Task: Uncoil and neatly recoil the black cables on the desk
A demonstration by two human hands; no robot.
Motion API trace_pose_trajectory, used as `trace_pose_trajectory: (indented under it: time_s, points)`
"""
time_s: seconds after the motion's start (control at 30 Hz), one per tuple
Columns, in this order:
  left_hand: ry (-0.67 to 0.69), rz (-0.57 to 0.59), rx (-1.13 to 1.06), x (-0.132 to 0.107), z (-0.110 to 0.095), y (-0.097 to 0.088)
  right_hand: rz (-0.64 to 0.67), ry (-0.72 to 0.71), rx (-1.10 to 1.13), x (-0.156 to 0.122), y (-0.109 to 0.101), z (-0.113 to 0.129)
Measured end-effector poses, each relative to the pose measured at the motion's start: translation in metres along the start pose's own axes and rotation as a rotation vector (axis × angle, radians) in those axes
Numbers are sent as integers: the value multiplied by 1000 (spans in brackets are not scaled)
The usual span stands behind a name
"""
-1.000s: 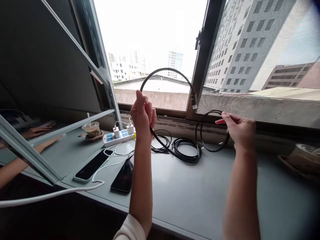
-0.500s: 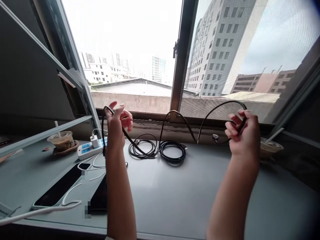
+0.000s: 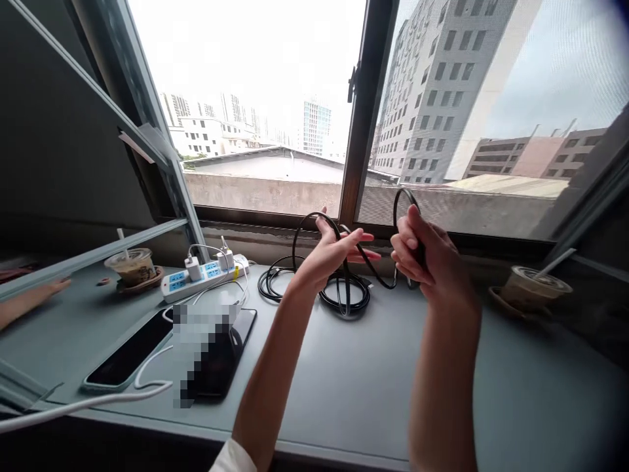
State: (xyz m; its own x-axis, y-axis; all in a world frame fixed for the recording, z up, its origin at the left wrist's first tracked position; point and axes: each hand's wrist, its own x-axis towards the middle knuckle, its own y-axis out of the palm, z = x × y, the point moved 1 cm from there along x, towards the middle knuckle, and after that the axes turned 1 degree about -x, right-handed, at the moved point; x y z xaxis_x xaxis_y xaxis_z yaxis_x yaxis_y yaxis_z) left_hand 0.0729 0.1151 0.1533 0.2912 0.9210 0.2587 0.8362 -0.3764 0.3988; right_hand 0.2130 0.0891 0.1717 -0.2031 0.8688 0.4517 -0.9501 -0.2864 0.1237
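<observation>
A black cable (image 3: 371,258) runs in loops between my two hands above the desk. My left hand (image 3: 330,254) carries a loop of it across the thumb and palm, its fingers stretched out to the right. My right hand (image 3: 417,246) is closed around another stretch, with a small loop standing up above the fist. Behind and below my left hand, two coiled black cables lie on the desk: a left coil (image 3: 269,288) and a right coil (image 3: 361,307). My left hand partly covers both coils.
A white power strip (image 3: 209,276) with plugged-in chargers stands at the back left. Nearer are a phone (image 3: 130,354), a black device (image 3: 221,367) and a white cable (image 3: 98,403). Iced drinks stand left (image 3: 130,265) and right (image 3: 533,288). Another person's hand (image 3: 39,295) rests at far left.
My hands have come closer together: the left moved right, the right moved left. The cable between them now hangs in tighter loops. Another person's hand has come into view at far left.
</observation>
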Motion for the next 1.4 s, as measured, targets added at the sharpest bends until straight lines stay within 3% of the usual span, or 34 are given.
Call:
trace_pose_trajectory:
  time_s: [0.1, 0.2, 0.3, 0.43, 0.6, 0.73, 0.83, 0.93, 1.0, 1.17, 1.33, 1.4]
  points:
    - [106, 34, 3, -1, -13, -7, -4, -15, -192, -3, 2, -1]
    - [178, 21, -39, -3, -29, -31, -201, -46, -306, -8, -6, 4]
    - [193, 15, -113, -5, -39, -57, -401, -92, -285, -12, -20, 6]
    - [229, -62, -144, -8, -45, -76, -502, -95, -161, -7, -39, 1]
    - [269, -271, 54, -8, -47, -80, -643, -77, 136, -2, -52, 3]
    - [360, -413, 175, -7, -47, -80, -608, -128, 182, -2, -41, 10]
    - [370, -387, 251, -6, -44, -73, -613, -171, 88, 3, -21, 5]
    - [304, -259, 342, -4, -37, -59, -636, -323, -58, 11, 1, -7]
    - [286, -181, 397, -4, -31, -46, -566, -351, -222, 14, 13, -15]
    - [296, -118, 540, -4, -23, -23, -167, -162, -505, 11, 30, -25]
    - [191, 10, 582, -4, -23, -23, 31, -113, -488, 4, 34, -21]
    - [174, 15, 595, -4, -24, -26, 32, -103, -561, 5, 30, -20]
